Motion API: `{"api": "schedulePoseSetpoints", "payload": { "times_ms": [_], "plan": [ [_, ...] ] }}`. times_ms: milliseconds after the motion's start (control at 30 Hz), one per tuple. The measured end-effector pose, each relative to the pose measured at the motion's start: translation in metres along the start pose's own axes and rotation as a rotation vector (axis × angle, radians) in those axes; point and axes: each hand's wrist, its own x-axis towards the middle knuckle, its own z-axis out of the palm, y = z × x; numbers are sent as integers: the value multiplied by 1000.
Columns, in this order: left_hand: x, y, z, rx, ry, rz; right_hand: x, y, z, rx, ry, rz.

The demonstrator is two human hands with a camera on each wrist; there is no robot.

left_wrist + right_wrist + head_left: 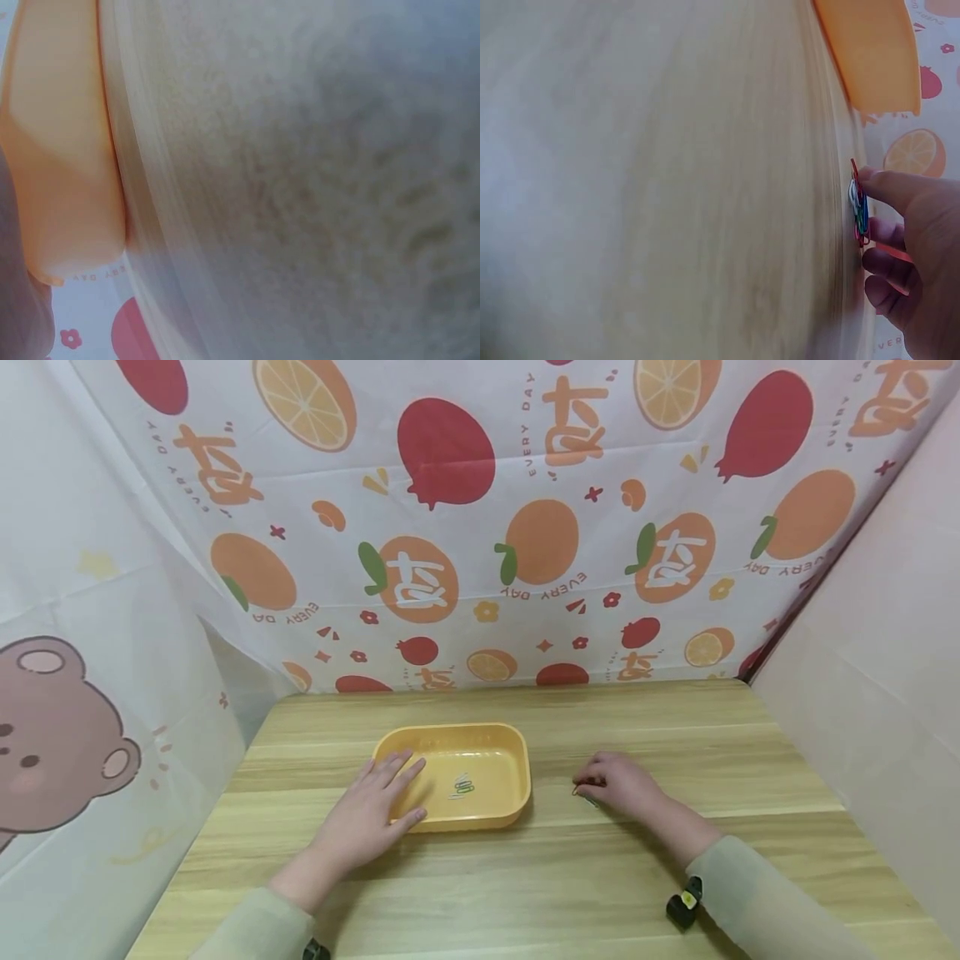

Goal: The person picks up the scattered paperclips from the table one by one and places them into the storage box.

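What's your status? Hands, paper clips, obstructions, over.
Left hand on left end of yellow tray. Right hand at colored paper clips, grip unclear. More clips inside tray. Nothing visible between right hand and tray.

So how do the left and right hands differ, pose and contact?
Pose: the left hand has its fingers extended and spread; the right hand has its fingers curled in.
Place: the left hand lies across the left side of the yellow tray; the right hand is over the table, right of it.
Contact: the right hand pinches at paper clips; the left hand shows none.
Shared: both are bare, below pale sleeves.
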Motion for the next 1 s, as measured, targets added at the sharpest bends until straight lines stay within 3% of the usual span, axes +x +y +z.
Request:
{"api": "schedulePoseSetpoints", "payload": {
  "times_ms": [233,1000],
  "plan": [
    [1,-1,1,-5,-2,3,0,-1,-4,-24,-19,-40],
    [1,-2,1,-14,3,-2,6,-2,-7,-69,-50,-43]
  ]
}}
